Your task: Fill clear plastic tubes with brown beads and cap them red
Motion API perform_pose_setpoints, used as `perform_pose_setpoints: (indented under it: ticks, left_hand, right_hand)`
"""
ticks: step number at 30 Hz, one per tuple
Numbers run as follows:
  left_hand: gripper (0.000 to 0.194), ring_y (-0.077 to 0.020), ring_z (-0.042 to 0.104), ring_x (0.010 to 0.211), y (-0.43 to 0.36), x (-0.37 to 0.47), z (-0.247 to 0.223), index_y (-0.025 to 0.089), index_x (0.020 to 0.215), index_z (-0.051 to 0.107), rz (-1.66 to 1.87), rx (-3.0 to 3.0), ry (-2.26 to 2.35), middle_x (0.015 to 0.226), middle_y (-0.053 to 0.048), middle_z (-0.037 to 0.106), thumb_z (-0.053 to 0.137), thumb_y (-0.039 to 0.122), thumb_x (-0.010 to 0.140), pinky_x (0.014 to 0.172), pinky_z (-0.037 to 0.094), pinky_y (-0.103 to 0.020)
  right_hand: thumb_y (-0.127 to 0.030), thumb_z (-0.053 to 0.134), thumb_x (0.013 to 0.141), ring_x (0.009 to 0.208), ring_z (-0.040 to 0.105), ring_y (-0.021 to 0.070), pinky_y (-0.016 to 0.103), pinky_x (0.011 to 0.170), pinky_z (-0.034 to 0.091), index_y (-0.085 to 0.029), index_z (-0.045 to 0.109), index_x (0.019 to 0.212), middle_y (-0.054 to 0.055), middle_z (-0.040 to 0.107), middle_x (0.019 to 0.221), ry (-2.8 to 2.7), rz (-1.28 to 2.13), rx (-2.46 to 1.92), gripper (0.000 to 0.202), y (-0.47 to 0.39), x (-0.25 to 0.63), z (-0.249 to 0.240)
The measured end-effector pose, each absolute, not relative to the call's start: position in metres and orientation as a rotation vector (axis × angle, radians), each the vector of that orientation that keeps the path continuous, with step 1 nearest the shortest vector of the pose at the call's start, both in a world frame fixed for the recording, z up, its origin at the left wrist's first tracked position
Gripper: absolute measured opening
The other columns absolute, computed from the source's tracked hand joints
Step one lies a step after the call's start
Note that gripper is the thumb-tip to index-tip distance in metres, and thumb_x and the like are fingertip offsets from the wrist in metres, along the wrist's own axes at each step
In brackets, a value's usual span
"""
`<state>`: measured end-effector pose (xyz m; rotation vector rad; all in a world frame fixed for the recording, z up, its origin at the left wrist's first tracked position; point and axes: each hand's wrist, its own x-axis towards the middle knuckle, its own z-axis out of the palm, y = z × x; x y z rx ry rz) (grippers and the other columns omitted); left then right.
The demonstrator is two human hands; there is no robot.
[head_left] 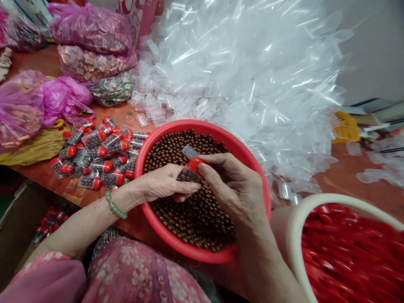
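Observation:
A red basin holds a mass of small round brown balls. Over it, my left hand is closed on a small clear container with dark balls inside. The thumb and forefinger of my right hand pinch the red cap at the container's upper end. Just behind the cap, an uncapped clear container shows above the balls; what it rests on is hidden. Left of the basin lies a pile of filled containers with red caps.
A large heap of clear empty containers rises behind the basin. At the right front stands a cream bucket full of red caps. Pink bags sit at the back left. A box with more capped containers is below the table's left edge.

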<state>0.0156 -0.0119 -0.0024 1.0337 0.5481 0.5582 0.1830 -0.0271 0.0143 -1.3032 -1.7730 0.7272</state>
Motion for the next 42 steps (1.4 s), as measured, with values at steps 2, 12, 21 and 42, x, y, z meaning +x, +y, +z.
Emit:
perform_pose_setpoints:
  ticks: [2,12,21,42]
  left_hand:
    - [0.040,-0.0064,0.041,0.051,-0.011,0.016,-0.003,0.016,0.064,0.048,0.560,1.078,0.548,0.055,0.005,0.047,0.066,0.049,0.076,0.054,0.033,-0.023]
    - [0.032,-0.0061,0.040,0.050,-0.010,0.015,-0.008,0.017,0.064,0.045,0.583,1.208,0.631,0.053,0.006,0.046,0.062,0.040,0.079,0.050,0.030,-0.022]
    - [0.039,-0.0062,0.043,0.051,-0.012,0.014,-0.010,0.015,0.063,0.049,0.571,0.962,0.543,0.057,0.006,0.046,0.072,0.046,0.070,0.053,0.036,-0.022]
    - [0.039,-0.0069,0.050,0.059,-0.012,0.018,-0.008,0.010,0.062,0.062,0.547,0.574,0.481,0.060,0.003,0.057,0.090,0.035,0.051,0.061,0.038,-0.022]
  right_hand:
    - [-0.029,0.061,0.088,0.070,0.065,0.0141,0.029,0.066,0.052,-0.023,0.065,0.097,0.001,0.070,0.085,-1.796,0.716,-1.293,0.011,-0.027,0.184,0.014]
    - [-0.025,0.060,0.088,0.071,0.063,0.0124,0.025,0.065,0.050,-0.024,0.061,0.094,-0.002,0.066,0.082,-1.804,0.649,-1.238,0.006,-0.025,0.180,0.007]
    - [-0.036,0.063,0.087,0.078,0.067,0.0173,0.032,0.072,0.054,-0.025,0.058,0.106,0.002,0.069,0.091,-1.908,0.566,-1.229,0.023,-0.028,0.184,-0.001]
    - [-0.039,0.069,0.073,0.079,0.068,0.0280,0.041,0.071,0.053,-0.018,0.048,0.123,0.012,0.070,0.091,-2.332,-0.169,-1.006,0.058,-0.029,0.176,0.002]
